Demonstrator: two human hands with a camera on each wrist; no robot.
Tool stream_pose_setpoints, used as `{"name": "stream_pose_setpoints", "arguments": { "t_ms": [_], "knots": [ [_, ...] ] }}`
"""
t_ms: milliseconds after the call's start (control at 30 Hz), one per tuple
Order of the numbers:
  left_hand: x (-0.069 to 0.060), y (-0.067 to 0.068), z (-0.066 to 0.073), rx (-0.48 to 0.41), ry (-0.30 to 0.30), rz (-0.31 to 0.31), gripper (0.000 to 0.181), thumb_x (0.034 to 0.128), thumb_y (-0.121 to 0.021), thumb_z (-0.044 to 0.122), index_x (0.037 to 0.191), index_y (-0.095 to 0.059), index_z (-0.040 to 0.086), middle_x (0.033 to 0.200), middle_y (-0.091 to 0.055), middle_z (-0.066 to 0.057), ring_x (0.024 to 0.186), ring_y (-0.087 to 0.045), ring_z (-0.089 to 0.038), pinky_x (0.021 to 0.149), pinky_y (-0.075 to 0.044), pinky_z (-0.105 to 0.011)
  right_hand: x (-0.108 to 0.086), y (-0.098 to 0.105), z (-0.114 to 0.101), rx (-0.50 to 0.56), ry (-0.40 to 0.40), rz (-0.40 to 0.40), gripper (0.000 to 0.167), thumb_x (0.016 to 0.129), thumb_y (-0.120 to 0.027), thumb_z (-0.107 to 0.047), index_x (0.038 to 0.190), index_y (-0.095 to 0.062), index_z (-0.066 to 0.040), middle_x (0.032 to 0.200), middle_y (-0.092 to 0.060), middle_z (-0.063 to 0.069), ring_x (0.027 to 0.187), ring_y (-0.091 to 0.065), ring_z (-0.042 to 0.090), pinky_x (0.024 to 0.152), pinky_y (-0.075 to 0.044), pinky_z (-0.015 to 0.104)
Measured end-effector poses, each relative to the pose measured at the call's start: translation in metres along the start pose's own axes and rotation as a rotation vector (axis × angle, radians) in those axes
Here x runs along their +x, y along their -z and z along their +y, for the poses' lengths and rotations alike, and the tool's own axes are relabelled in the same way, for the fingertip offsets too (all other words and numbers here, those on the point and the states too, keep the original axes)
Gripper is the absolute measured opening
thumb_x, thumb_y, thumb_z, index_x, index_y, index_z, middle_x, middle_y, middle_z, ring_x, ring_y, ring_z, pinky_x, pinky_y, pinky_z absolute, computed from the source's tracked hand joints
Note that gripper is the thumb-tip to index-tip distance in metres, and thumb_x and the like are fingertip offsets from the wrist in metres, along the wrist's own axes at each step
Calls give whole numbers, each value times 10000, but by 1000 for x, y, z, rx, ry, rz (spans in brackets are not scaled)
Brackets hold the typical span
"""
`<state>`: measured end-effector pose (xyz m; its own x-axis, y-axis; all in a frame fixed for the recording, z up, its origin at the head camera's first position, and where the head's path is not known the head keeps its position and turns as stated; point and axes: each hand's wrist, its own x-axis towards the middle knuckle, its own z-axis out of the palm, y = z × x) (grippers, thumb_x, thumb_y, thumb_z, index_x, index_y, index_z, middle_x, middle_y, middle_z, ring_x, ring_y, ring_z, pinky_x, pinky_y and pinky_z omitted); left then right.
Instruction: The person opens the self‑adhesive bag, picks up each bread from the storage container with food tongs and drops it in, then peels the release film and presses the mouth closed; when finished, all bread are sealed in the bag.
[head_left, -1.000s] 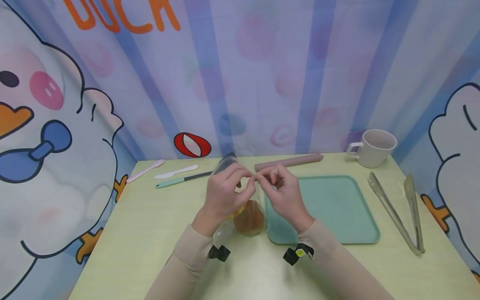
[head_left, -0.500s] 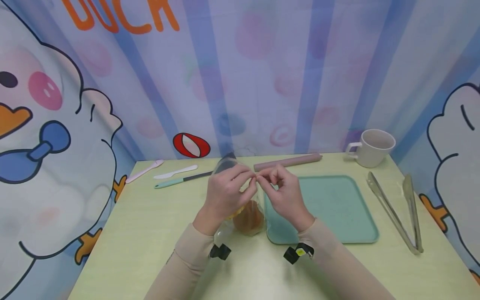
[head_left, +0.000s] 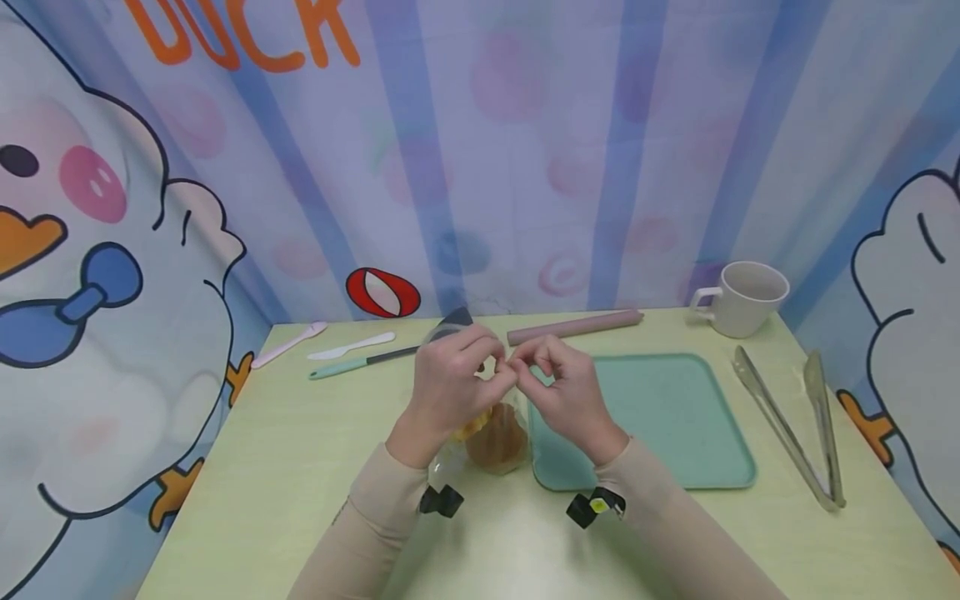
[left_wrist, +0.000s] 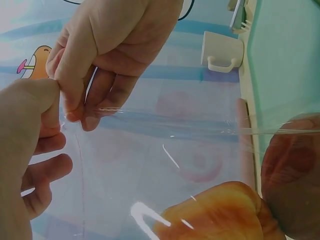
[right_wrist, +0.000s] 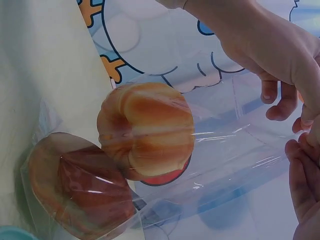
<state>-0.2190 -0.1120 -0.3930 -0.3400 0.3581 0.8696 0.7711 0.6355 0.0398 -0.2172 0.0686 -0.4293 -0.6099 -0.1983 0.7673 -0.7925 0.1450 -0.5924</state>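
Observation:
A clear plastic bag [right_wrist: 225, 145] with two bread pieces inside stands between the forearms. The golden bread [right_wrist: 147, 130] sits above the darker brown one [right_wrist: 82, 185] in the right wrist view; in the head view the brown bread [head_left: 497, 439] shows below the hands. My left hand [head_left: 450, 383] pinches the bag's upper edge between thumb and fingertips. Right beside it, my right hand [head_left: 566, 387] pinches the same edge, the fingertips of both hands meeting. The left wrist view shows the film [left_wrist: 150, 120] stretching away from the right hand [left_wrist: 110, 55].
A green tray [head_left: 667, 417] lies to the right, with metal tongs [head_left: 787, 433] beyond it and a white mug [head_left: 746, 298] behind. A pink roll [head_left: 577, 327] lies at the back. A pink spoon [head_left: 292, 343], a white knife [head_left: 352, 344] and a green-handled tool [head_left: 341, 367] lie at the back left.
The fingertips have shifted slightly along the bag's edge and the left fingers have bent a little more. Both hands otherwise stay in place.

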Motion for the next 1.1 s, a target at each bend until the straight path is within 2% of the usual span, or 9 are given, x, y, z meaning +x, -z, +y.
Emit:
{"name": "stream_pose_setpoints", "arguments": {
  "t_ms": [200,433,567,633,767,833,967,1033,1100],
  "knots": [
    [-3,1,-1,-19,40,2,82,781,-643,76,705,-641,106,687,-646,-7,514,-542,-112,449,-418,-228,-1,-3,1,37,-15,1,437,955,-704,67,775,-334,-80,938,-754,113,800,-690,174,643,-428,247],
    [-6,2,-2,-11,88,-1,94,787,-651,61,711,-615,103,684,-621,-9,525,-554,-127,465,-449,-237,-4,-5,4,40,-20,14,426,979,-656,80,784,-329,-113,948,-710,115,715,-559,142,610,-394,261],
    [-6,6,-6,-26,124,21,92,789,-637,38,722,-598,87,684,-607,-31,537,-571,-155,473,-473,-259,-4,-5,6,105,-8,43,385,971,-612,141,781,-357,-75,916,-660,136,748,-622,196,656,-523,247],
    [-7,8,-10,-84,159,41,79,796,-624,16,738,-603,66,688,-606,-55,541,-579,-185,482,-500,-300,-4,-5,7,152,1,57,357,958,-588,184,782,-385,-51,897,-632,138,809,-666,244,740,-600,283],
    [-11,13,-15,-329,318,67,112,841,-594,-27,802,-674,41,745,-688,-87,532,-593,-192,477,-510,-322,-3,-5,9,134,34,69,255,939,-561,223,829,-561,-7,906,-646,150,857,-668,265,808,-603,268],
    [-13,16,-15,-493,445,62,137,877,-584,-42,821,-684,33,834,-742,-114,512,-608,-212,465,-502,-304,-3,-4,10,73,37,67,251,949,-575,198,880,-672,-23,939,-673,136,869,-659,242,796,-572,234],
    [-14,21,-13,-717,672,43,167,916,-533,-65,816,-630,27,983,-780,-168,489,-627,-302,427,-446,-269,-3,-2,10,-36,17,58,276,979,-603,127,973,-794,-71,992,-702,89,889,-655,212,790,-541,223],
    [-14,23,-13,-773,732,43,151,924,-520,-70,837,-617,6,970,-779,-174,515,-654,-301,434,-456,-263,-3,-1,9,-59,-8,55,259,994,-610,98,1005,-807,-70,1010,-706,74,894,-665,206,800,-554,224],
    [-14,24,-14,-824,755,50,138,932,-514,-85,857,-615,-28,929,-772,-166,568,-699,-272,503,-549,-273,-3,-1,9,-73,-30,53,240,1005,-616,73,1028,-809,-68,1019,-710,60,902,-677,202,817,-567,220]
  ]
}}
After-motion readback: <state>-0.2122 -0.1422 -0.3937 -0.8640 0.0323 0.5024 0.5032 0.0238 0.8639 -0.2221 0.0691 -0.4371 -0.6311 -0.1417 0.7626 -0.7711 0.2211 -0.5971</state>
